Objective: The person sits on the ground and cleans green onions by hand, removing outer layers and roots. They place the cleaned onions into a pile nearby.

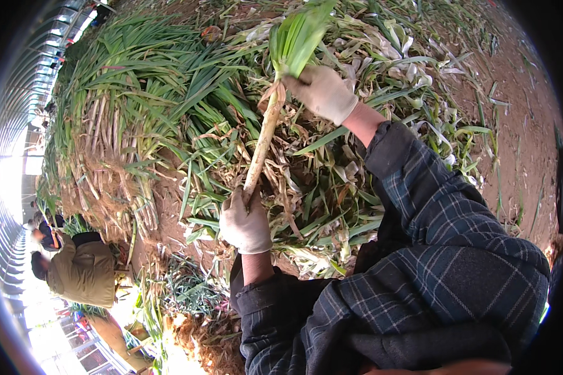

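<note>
A leek or large green onion (262,140) with a long pale, soil-stained stalk slants across the middle of the head view. My left hand (247,220), in a whitish glove, is closed around its lower end. At the top of the stalk, just below the green leaves, my right hand (320,91), gloved too, grips the plant and some dry outer skin. The leaf tops are slightly blurred. Below the stalk lies a heap of stripped leaves and dry husks (328,168).
A big pile of untrimmed leeks (108,122), roots attached, lies at the left. Another person in an olive jacket (86,269) is at the lower left. Bare soil (520,140) strewn with leaf scraps shows at the right. Greenhouse-like hoops (9,117) curve along the far left.
</note>
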`<control>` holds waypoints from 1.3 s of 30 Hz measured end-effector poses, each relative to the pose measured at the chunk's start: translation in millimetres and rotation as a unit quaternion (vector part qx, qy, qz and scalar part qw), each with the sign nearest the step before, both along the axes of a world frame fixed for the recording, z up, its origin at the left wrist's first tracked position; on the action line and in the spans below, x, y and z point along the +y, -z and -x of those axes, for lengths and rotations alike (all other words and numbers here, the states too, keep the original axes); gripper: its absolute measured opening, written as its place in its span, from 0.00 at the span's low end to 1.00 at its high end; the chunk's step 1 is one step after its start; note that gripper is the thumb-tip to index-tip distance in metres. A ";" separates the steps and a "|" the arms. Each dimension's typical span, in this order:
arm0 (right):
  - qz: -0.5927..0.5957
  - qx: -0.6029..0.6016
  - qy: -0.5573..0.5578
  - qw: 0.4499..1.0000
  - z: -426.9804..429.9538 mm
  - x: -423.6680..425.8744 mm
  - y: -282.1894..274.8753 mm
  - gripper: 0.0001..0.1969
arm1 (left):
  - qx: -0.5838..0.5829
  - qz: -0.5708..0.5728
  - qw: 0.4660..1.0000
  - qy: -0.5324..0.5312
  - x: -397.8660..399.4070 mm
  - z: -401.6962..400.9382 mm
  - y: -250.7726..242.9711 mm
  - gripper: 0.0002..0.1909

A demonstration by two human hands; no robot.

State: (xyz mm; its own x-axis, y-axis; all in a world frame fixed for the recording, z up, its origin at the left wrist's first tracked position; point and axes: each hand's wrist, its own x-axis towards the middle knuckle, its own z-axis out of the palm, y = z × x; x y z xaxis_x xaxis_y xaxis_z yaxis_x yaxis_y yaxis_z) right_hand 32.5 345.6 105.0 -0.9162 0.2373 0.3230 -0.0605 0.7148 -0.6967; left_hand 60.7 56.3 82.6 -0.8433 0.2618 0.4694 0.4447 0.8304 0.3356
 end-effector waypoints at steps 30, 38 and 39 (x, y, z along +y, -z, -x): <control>-0.075 -0.274 -0.350 0.893 -37.1 -96.1 20.4 0.09 | -0.080 -0.059 0.995 -0.016 1.9 11.9 16.3 0.13; -0.106 -0.384 -0.235 0.887 -22.6 -68.8 11.2 0.13 | -0.342 -0.405 0.848 0.032 -11.0 23.3 24.8 0.12; -0.033 -0.282 -0.155 0.946 -10.8 -45.3 12.9 0.14 | -0.349 -0.417 0.839 0.031 -10.1 22.5 21.3 0.13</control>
